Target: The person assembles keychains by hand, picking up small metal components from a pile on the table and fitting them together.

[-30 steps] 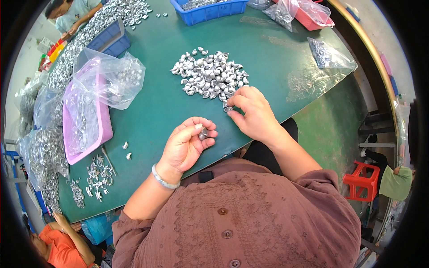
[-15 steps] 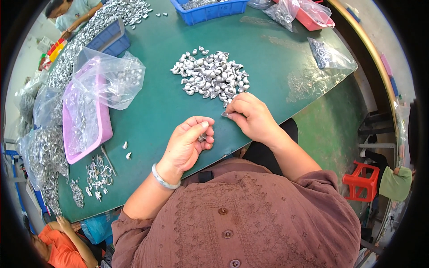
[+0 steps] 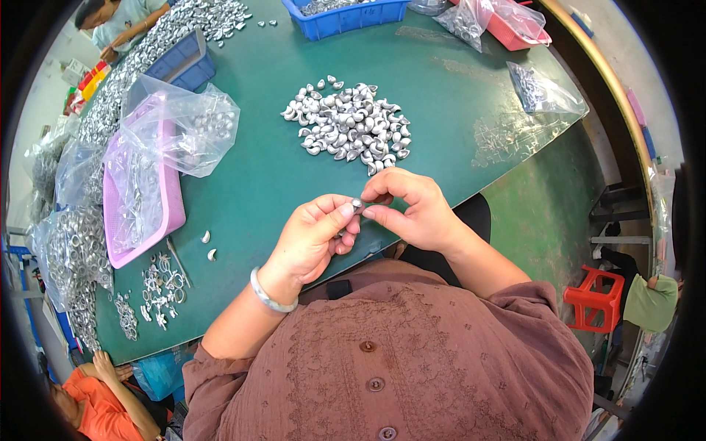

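Observation:
Close to the table's near edge, my two hands meet over a small silver metal piece (image 3: 357,203). My left hand (image 3: 312,235) is closed, pinching the piece between thumb and forefinger, with something silvery partly showing under its curled fingers. From the other side, my right hand (image 3: 415,209) brings its thumb and bent forefinger to the same piece; whether it grips firmly is hard to see. Just beyond lies a heap of curved silver metal pieces (image 3: 349,125). Two similar loose pieces (image 3: 209,246) lie left of my left hand.
A pink basket (image 3: 173,198) with plastic bags stands at left, near thin metal parts (image 3: 162,290). Blue bins (image 3: 346,22) (image 3: 193,70) and a red basket (image 3: 515,37) sit farther off. Co-workers are at upper left and lower left. A red stool (image 3: 594,298) stands right.
My right hand has moved left from the heap's near edge to my left hand, bringing a small piece along. My left thumb and forefinger now pinch a piece there.

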A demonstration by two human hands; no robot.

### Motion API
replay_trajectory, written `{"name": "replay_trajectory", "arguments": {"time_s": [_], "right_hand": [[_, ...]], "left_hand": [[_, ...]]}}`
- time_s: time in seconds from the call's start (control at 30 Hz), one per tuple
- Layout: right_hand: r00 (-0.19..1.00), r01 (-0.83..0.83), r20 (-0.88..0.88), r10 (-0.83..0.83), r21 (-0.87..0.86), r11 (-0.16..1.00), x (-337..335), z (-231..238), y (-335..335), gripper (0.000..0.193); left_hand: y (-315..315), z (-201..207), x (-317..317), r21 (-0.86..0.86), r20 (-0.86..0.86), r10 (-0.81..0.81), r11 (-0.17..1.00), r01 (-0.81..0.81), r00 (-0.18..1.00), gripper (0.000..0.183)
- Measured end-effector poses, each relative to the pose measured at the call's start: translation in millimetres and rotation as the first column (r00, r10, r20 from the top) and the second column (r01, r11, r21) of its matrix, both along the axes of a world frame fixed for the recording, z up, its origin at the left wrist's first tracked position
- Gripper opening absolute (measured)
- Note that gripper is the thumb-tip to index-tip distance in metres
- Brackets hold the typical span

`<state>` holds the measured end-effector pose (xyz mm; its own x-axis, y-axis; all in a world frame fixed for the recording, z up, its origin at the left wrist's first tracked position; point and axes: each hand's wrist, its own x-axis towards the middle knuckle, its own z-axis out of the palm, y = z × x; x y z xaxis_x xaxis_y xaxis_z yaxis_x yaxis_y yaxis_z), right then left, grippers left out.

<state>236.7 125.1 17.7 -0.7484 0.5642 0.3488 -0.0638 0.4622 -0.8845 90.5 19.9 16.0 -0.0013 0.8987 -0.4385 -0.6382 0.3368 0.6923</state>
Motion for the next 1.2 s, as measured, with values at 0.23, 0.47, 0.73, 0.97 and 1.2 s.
{"name": "replay_trajectory", "arguments": {"time_s": [0.23,0.47,0.73,0.97,1.2], "right_hand": [[0.999,-0.031,-0.009,0.031,0.018,0.999,1,-1,-1,0.009],[0.998,-0.053,0.017,0.055,-0.102,0.993,4,-2,-2,0.008],[0.991,-0.131,-0.097,0.094,-0.533,0.836,1,-11,-7,0.007],[0.985,-0.170,-0.123,0.121,-0.565,0.807,0,-14,-6,0.008],[0.986,-0.164,-0.119,0.117,-0.570,0.805,-2,-22,-6,0.008]], "left_hand": [[-2,-4,3,0.148,-0.183,0.061,0.988,-0.033,0.981,0.011],[-3,0,7,0.240,-0.250,0.123,0.969,-0.062,0.960,0.014],[-3,-3,13,0.349,-0.418,0.236,0.933,-0.084,0.877,0.015],[-4,-7,15,0.440,-0.622,0.329,0.897,-0.030,0.710,0.013],[-5,-2,16,0.429,-0.777,0.352,0.903,0.029,0.522,0.014]]}}
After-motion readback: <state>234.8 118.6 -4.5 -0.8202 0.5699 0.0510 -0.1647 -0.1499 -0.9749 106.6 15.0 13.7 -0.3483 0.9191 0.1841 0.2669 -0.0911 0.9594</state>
